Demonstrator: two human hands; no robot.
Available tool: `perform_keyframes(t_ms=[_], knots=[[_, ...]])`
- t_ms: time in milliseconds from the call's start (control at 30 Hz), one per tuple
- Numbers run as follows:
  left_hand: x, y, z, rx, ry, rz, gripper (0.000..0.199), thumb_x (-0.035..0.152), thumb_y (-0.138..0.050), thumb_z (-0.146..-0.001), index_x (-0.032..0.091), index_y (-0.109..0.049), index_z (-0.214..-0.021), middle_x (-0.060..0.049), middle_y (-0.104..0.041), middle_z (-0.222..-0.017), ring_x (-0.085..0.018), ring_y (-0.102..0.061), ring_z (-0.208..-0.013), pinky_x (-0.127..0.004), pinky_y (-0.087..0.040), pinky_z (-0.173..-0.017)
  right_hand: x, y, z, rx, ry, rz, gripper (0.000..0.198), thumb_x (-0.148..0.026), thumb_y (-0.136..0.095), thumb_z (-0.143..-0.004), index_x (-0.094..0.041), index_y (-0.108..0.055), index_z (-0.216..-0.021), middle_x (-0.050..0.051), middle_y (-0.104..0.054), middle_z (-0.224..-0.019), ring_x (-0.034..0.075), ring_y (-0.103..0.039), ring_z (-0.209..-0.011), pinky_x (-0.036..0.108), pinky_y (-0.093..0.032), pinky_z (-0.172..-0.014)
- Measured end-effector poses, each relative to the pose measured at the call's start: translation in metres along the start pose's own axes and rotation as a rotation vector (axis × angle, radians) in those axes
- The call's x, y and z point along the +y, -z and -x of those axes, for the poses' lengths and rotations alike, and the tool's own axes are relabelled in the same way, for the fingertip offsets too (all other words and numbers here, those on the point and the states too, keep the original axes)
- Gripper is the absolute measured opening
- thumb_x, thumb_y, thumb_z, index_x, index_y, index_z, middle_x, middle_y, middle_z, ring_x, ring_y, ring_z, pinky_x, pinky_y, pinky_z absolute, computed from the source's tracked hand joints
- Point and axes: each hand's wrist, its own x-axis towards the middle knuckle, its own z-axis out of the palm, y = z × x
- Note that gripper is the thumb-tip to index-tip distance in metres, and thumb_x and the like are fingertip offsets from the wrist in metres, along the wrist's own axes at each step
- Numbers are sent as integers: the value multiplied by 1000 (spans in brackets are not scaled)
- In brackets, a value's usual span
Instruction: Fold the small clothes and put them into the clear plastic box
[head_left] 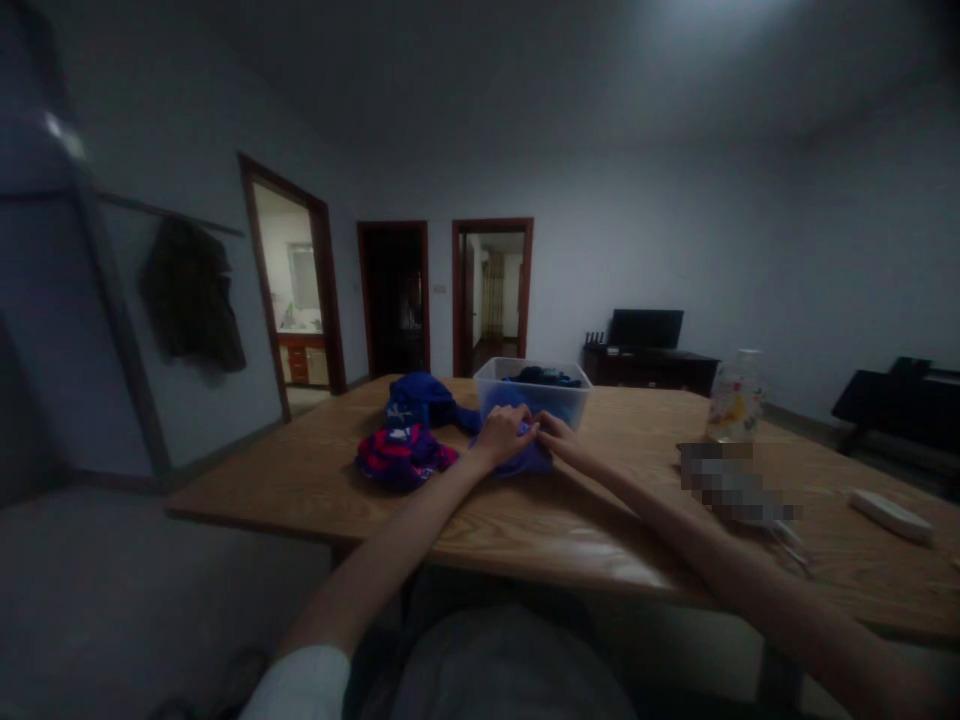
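Observation:
A purple piece of cloth (527, 462) lies bunched on the wooden table in front of me. My left hand (502, 432) is on its upper left, with fingers closed on the fabric. From the other side my right hand (555, 430) pinches the same cloth, and the fingertips of both hands meet. Directly behind them stands a clear plastic bin (581, 400) with dark clothing (546, 376) inside. To the left lie a crumpled red and purple garment (401, 462) and a dark blue garment (424, 395). The image is dim, so fine details are unclear.
The wooden table (622, 490) reaches toward both sides. On its right stand a clear patterned jug (735, 405), a blurred-out flat object (735, 487) with a cable, and a white oblong object (891, 515). Farther back are a television (646, 329) and doorways.

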Motion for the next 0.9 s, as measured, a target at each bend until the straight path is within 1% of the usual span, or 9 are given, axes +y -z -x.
perform_keyframes(t_ms=[167, 267, 400, 467, 633, 700, 767, 833, 900], knots=[[-1, -4, 0, 15, 31, 45, 25, 44, -55, -102, 20, -64, -104, -6, -72, -96, -23, -68, -94, -36, -49, -90, -1, 0, 1, -10, 6, -22, 30, -48, -67, -89, -20, -62, -99, 2, -61, -85, 18, -56, -77, 27, -49, -66], [-4, -9, -1, 27, 75, 103, 26, 45, -56, -102, 20, -64, -104, -6, -73, -97, -22, -69, -96, -35, -50, -92, 0, 1, 2, -31, 2, -27, 31, -48, -67, -90, -20, -63, -104, 3, -63, -92, 18, -58, -80, 27, -50, -68], [-9, -13, -3, 40, 153, 242, 23, 42, -56, -102, 21, -65, -106, -5, -75, -104, -21, -71, -98, -33, -52, -91, 2, 2, 2, -29, 16, -12, 36, -52, -68, -90, -21, -65, -108, 5, -66, -104, 20, -61, -89, 29, -53, -74], [-12, -15, -4, 37, 192, 295, 21, 40, -56, -102, 22, -65, -106, -4, -76, -105, -21, -72, -98, -32, -53, -90, 3, 2, 1, -15, 15, 1, 38, -55, -70, -89, -21, -66, -108, 6, -67, -104, 21, -62, -89, 30, -54, -75], [-15, -16, -5, 32, 247, 338, 22, 41, -56, -101, 22, -66, -104, -4, -77, -103, -21, -73, -98, -32, -54, -88, 1, 1, 0, -22, -29, -19, 40, -56, -71, -88, -21, -69, -107, 6, -68, -99, 20, -62, -82, 30, -52, -68], [-14, -16, -4, 30, 224, 332, 25, 44, -55, -102, 22, -65, -106, -4, -76, -103, -21, -73, -98, -32, -54, -88, -2, 0, 0, -8, -65, -76, 41, -56, -72, -86, -20, -70, -107, 6, -67, -96, 19, -60, -77, 29, -50, -63], [-12, -13, -2, 34, 152, 309, 29, 47, -52, -103, 21, -64, -109, -5, -75, -104, -22, -72, -99, -34, -54, -90, -4, 0, 2, 22, -114, -139, 42, -56, -74, -83, -19, -69, -104, 4, -65, -88, 17, -57, -71, 27, -47, -57], [-9, -10, 1, 37, 59, 280, 33, 49, -52, -103, 21, -62, -116, -7, -72, -110, -22, -70, -104, -36, -53, -94, -4, 0, 2, 73, -158, -206, 42, -55, -75, -80, -19, -67, -99, 2, -61, -82, 15, -54, -66, 25, -44, -55], [-7, -7, 3, 27, -27, 247, 38, 49, -56, -100, 21, -58, -125, -9, -69, -120, -24, -68, -111, -38, -52, -99, -3, 1, 1, 142, -199, -295, 42, -55, -74, -79, -18, -64, -95, 1, -59, -80, 14, -53, -66, 25, -44, -57]])
